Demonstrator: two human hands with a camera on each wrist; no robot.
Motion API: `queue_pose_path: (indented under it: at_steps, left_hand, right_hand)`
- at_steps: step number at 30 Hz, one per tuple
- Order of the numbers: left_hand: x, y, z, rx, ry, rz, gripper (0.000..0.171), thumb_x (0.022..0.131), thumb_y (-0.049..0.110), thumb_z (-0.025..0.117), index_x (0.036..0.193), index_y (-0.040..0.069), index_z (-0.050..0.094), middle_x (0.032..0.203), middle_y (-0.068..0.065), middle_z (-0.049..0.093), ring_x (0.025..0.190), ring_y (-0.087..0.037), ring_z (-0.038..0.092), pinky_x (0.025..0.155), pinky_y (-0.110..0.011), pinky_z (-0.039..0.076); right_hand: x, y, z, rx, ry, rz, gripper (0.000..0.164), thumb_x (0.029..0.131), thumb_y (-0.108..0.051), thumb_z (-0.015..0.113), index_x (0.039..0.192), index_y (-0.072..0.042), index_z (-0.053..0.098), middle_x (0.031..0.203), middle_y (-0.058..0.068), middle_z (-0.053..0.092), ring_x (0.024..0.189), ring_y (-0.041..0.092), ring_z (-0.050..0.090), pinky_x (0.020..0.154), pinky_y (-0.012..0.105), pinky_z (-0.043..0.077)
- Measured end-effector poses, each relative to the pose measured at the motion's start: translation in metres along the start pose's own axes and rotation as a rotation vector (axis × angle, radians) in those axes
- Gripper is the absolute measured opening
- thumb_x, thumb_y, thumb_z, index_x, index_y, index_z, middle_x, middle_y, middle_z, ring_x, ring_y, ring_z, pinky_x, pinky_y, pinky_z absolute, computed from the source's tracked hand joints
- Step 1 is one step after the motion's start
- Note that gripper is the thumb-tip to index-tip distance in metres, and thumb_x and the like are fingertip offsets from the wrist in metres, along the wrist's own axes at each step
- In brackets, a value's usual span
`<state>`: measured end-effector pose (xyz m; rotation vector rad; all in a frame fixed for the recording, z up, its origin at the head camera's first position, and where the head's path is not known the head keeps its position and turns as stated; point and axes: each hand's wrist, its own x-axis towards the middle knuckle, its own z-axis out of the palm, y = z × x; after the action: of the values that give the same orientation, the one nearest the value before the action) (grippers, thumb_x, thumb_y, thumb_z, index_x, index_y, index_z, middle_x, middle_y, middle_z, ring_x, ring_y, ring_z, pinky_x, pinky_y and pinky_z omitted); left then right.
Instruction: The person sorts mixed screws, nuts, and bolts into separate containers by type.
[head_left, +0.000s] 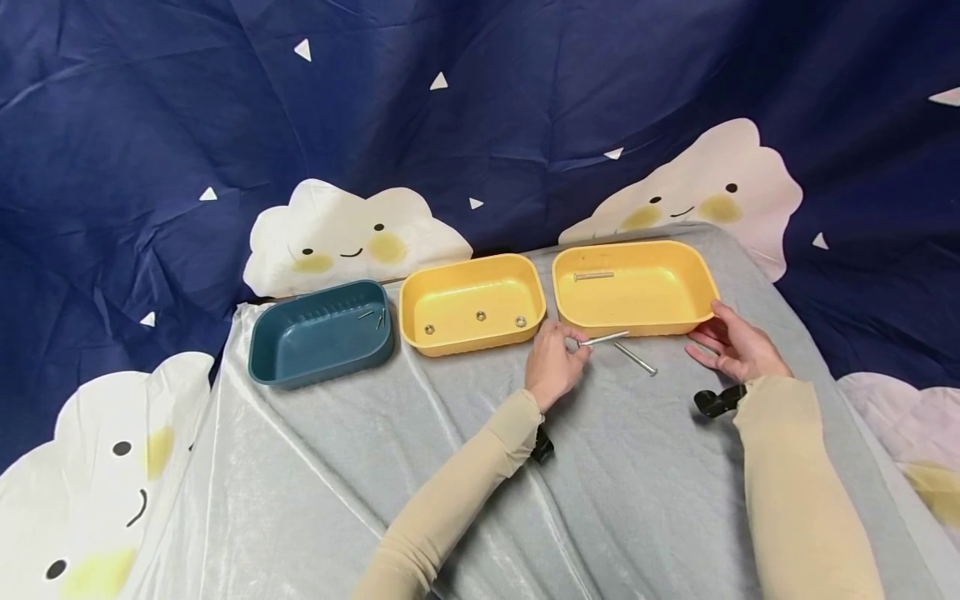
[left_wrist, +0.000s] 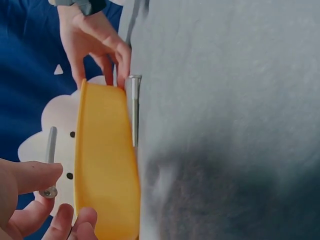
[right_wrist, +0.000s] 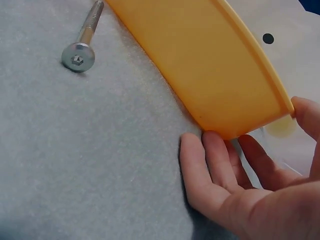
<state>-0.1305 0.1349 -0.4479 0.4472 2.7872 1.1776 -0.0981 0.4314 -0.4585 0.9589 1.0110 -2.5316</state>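
Note:
My left hand point(head_left: 555, 362) pinches a silver bolt point(head_left: 609, 337) between thumb and fingers, just in front of the right-hand yellow bin point(head_left: 645, 296). In the left wrist view the bolt's head sits at the fingertips and its shank point(left_wrist: 51, 142) points away. My right hand point(head_left: 738, 346) holds that bin's near right corner, with the thumb at the rim and the other fingers low against the wall. On the cloth before the bin lies a second bolt point(head_left: 636, 358), whose round head point(right_wrist: 78, 57) has a hex socket. A third bolt point(head_left: 594, 276) rests inside the bin.
To the left stands another yellow bin point(head_left: 472, 342) with three nuts point(head_left: 481, 316) spread along it. Farther left, a dark blue bin point(head_left: 315, 337) contains small screws point(head_left: 380, 319). Grey cloth point(head_left: 637, 500) covers the table, and a blue cloud-print curtain point(head_left: 495, 125) hangs behind.

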Motion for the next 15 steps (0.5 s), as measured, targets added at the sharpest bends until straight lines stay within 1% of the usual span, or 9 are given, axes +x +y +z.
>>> queue_pose_path:
  at_steps: [3,7,12,15]
  left_hand:
    - [0.004,0.0,-0.002,-0.005,0.01,0.011,0.01,0.087,0.025,0.072,0.093,0.016,0.074,0.103,-0.003,0.061,0.083,-0.013,0.057,0.073,-0.023,0.05]
    - [0.008,0.0,-0.004,-0.016,0.022,0.022,0.011,0.087,0.024,0.072,0.093,0.015,0.074,0.103,-0.007,0.062,0.076,-0.011,0.057,0.068,-0.021,0.048]
    - [0.013,0.001,-0.006,-0.022,0.029,0.024,0.012,0.089,0.025,0.07,0.094,0.015,0.073,0.105,-0.006,0.061,0.068,-0.008,0.055,0.063,-0.02,0.045]
    - [0.015,0.002,-0.006,-0.007,0.026,0.015,0.012,0.089,0.026,0.069,0.095,0.016,0.073,0.106,-0.004,0.06,0.07,-0.008,0.055,0.063,-0.021,0.046]
  right_hand:
    - [-0.001,0.001,0.0,-0.004,0.004,-0.008,0.023,0.09,-0.033,0.067,0.11,-0.024,0.062,0.091,0.002,0.074,0.089,0.019,0.071,0.082,0.047,0.059]
    - [-0.001,0.001,0.0,-0.007,-0.004,-0.014,0.024,0.091,-0.034,0.066,0.112,-0.024,0.06,0.091,0.002,0.073,0.089,0.019,0.071,0.082,0.045,0.059]
    - [0.0,0.002,-0.001,-0.006,0.002,-0.019,0.026,0.09,-0.034,0.067,0.113,-0.023,0.059,0.091,0.002,0.073,0.089,0.018,0.071,0.081,0.045,0.06]
    - [0.001,0.002,-0.002,-0.008,0.011,-0.019,0.027,0.089,-0.034,0.068,0.112,-0.023,0.06,0.091,0.002,0.073,0.09,0.018,0.071,0.082,0.045,0.06]
